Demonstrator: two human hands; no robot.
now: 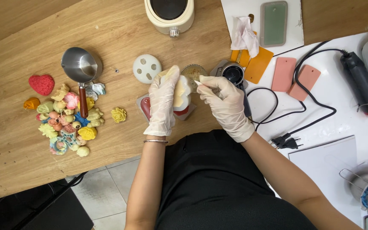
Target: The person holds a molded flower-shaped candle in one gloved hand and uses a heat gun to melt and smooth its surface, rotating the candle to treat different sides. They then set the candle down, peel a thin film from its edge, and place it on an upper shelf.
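My left hand [163, 101], in a white glove, grips a pale cream moulded piece [182, 93] and holds it above a small square pad with a red shape [146, 107] on it. Just to its right, my gloved right hand [224, 103] pinches a thin white tool [198, 83] whose tip touches the top edge of the cream piece. A small round tin [194, 71] sits just behind both hands.
A pile of several small coloured wax figures [67, 121], a red heart [41, 84], a yellow flower [118, 114] and a metal ladle [81, 68] lie on the left. A cream melting pot [169, 15], white round mould [146, 68], pink slabs [297, 76], heat gun [361, 83] and cables lie behind and right.
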